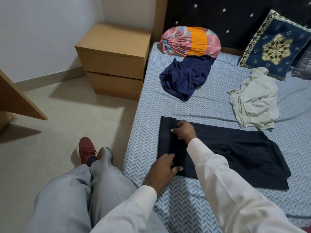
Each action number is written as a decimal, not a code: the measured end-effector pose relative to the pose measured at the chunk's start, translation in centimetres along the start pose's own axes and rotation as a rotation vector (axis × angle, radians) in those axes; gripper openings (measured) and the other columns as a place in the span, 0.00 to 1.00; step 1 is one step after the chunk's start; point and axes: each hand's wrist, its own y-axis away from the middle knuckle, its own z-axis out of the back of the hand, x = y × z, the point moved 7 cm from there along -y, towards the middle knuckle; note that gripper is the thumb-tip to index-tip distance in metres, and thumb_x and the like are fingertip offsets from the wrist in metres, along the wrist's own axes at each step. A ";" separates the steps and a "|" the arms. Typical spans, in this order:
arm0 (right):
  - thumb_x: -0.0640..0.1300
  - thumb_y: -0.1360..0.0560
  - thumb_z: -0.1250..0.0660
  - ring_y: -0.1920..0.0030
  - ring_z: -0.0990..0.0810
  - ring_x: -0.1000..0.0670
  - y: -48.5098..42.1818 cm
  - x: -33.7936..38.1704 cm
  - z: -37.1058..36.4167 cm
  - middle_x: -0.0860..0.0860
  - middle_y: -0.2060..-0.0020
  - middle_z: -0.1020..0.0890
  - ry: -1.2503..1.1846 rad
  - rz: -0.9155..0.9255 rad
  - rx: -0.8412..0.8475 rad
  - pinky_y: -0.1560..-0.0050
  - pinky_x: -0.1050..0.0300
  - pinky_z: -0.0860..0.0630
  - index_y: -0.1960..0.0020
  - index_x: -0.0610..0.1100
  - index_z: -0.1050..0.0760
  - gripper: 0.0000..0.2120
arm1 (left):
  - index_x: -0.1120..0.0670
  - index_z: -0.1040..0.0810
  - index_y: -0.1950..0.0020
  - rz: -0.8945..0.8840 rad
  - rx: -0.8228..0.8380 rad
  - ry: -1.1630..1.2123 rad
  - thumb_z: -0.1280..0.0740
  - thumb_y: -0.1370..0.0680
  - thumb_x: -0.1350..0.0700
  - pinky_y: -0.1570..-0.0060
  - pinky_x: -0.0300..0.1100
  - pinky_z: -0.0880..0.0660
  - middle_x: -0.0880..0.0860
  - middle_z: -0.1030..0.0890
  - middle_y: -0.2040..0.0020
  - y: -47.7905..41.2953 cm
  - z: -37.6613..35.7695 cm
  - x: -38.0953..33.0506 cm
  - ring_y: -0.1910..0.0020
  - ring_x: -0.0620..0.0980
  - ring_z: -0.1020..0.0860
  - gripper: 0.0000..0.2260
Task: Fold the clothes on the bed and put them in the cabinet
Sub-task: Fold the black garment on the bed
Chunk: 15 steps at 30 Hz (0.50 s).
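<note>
Two curled grips, left grip (165,167) and right grip (184,130), pinch the navy trousers (235,153) mid-fold; next fold likely goes right of them.

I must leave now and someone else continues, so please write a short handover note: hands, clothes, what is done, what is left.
Left hand: fingers pinch the near end of the fold in the dark garment, which lies flat on the bed.
Right hand: grips the same fold at its far end.
Done: one end of the dark garment is turned over; its folding is unfinished.
Left: finish it, then fold the crumpled navy garment by the bolster and the crumpled white garment beside the blue cushion, and store all three.
</note>
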 end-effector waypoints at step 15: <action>0.51 0.19 0.43 0.34 0.32 0.34 -0.9 3.3 -1.9 0.37 0.34 0.33 0.472 0.150 -0.065 0.37 0.43 0.31 0.34 0.39 0.31 0.20 | 0.49 0.23 0.38 -0.109 -0.208 -0.390 0.33 0.25 0.42 0.54 0.47 0.25 0.52 0.28 0.47 0.4 1.1 -0.2 0.49 0.54 0.27 0.18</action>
